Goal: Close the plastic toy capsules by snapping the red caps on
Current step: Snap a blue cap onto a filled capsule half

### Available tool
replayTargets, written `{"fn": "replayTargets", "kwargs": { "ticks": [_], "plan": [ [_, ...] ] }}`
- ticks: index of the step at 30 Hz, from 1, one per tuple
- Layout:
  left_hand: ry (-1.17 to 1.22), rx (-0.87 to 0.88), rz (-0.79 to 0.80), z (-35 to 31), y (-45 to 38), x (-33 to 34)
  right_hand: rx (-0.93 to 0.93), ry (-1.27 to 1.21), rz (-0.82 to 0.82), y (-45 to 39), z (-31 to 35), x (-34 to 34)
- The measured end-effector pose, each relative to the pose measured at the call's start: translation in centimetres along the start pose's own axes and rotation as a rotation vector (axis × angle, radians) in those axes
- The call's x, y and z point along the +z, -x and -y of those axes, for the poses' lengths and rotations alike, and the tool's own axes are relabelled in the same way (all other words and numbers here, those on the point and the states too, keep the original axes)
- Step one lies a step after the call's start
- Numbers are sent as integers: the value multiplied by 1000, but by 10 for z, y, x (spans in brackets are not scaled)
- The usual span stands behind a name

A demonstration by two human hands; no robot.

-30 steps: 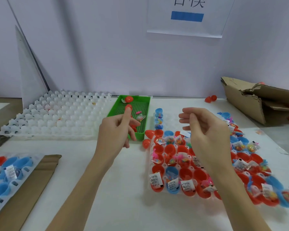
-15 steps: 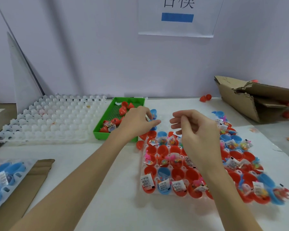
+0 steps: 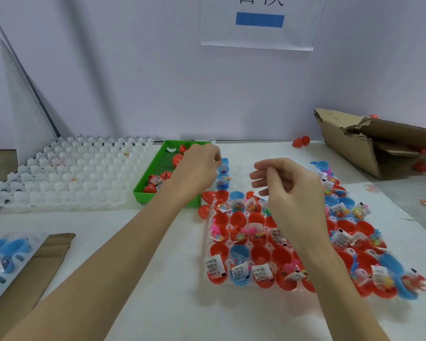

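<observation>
A red cap should be picked from the green tray, set straight over an open capsule in the clear holder on the tabletop, and pushed until it clicks. The left hand is curled over the tray's edge; what it holds cannot be told. The right hand is half curled above the capsules, holding nothing that can be seen.

Glossy plastic capsules, matt green plastic tray, rough torn cardboard box
</observation>
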State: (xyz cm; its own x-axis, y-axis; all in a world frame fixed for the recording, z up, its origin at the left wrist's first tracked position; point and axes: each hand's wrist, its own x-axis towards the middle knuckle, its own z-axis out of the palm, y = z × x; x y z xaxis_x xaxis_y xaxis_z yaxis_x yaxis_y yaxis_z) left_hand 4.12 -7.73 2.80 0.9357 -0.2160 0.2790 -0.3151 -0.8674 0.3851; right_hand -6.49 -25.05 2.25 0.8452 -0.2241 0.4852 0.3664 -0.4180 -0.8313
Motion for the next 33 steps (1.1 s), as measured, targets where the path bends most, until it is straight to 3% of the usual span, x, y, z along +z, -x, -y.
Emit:
{"fn": "replayTargets", "kwargs": {
  "ticks": [10,18,22,33],
  "plan": [
    [-51,270,244,13,-12,-1,21,10,15,0,0,2],
    [165,218,138,22,-10,2,27,-1,18,0,0,1],
    [251,190,191,27,-7,-3,23,-11,21,0,-1,1],
    [-11,209,150,9,1,-1,20,6,34,1,-1,2]
  ]
}}
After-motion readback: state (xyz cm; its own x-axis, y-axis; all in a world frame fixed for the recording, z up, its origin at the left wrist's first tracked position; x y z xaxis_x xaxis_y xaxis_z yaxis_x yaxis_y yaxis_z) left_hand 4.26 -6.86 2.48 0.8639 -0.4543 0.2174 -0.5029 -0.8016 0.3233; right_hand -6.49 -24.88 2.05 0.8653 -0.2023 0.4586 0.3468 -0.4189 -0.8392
